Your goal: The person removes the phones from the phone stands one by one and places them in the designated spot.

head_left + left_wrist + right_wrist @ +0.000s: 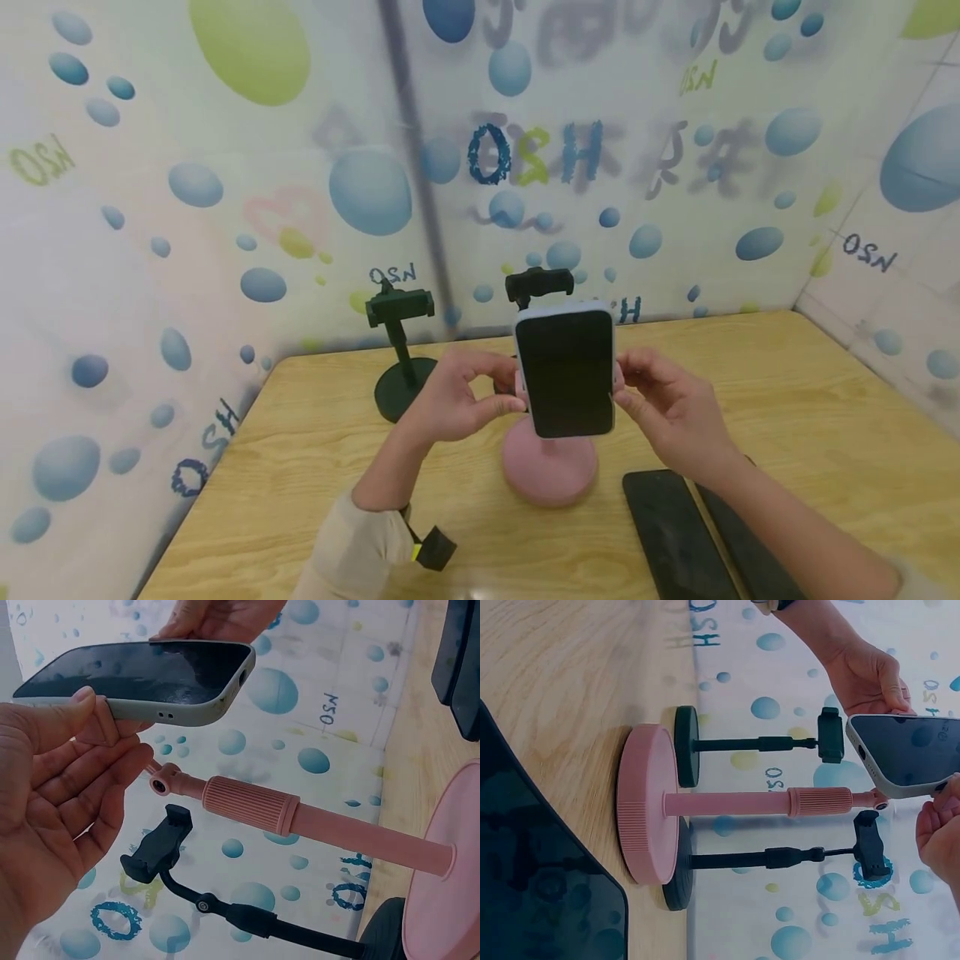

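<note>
A phone [566,371] in a pale case sits in the clamp of a pink phone stand [550,468], its dark screen facing me. At the phone's left edge my left hand [457,400] pinches the clamp's side piece [97,729], with the thumb at the phone's rim. My right hand [681,415] pinches the clamp's other side with thumb and fingers. In the left wrist view the stand's ribbed collar [249,804] and pole are plain below the phone. The back of the clamp is mostly hidden.
A dark green phone stand [405,390] stands behind to the left. A black phone stand [540,283] is behind the pink one, partly covered by the phone. Two dark flat devices [678,533] lie side by side on the wooden table [285,467], under the right forearm. A patterned wall closes the back.
</note>
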{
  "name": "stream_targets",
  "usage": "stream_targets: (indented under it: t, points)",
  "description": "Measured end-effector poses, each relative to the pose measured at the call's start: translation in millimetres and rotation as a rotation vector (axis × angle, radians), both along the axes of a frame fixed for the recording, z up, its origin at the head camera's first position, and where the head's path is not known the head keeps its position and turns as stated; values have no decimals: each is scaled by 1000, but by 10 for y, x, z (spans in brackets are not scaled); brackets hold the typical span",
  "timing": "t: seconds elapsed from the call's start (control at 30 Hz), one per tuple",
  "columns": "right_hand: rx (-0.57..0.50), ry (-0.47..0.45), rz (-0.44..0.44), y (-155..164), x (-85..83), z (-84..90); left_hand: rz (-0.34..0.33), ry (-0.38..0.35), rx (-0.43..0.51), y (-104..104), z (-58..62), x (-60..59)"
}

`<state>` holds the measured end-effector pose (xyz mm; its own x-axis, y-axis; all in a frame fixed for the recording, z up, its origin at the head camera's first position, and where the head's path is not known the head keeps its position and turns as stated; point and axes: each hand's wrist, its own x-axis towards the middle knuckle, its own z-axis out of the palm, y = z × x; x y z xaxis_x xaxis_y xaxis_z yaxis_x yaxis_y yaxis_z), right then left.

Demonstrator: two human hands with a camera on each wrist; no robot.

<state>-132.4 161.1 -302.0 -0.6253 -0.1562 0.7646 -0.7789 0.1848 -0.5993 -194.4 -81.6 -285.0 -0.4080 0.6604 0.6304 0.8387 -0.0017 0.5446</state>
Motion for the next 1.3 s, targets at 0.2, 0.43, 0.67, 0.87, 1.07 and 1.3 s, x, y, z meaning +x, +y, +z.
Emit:
stream_targets:
  t: [0.2,0.43,0.67,0.87,1.07,1.3]
  points:
    - [-61,1,128,6,23,-47,-7,-4,7,-13,-26,29]
    - [-118,29,226,3,6,-106,18,-29,0,-8,-34,47]
    - [-115,34,263,3,14,-123,7,-46,7,-2,-51,26]
    - [-97,12,245,16,22,-148,9,-77,11,-1,-64,29]
    - [-112,2,208,24,1,-172,12,-87,18,9,-69,28]
    - [-132,1,211,23,-15,-178,13,-92,32,17,-83,12]
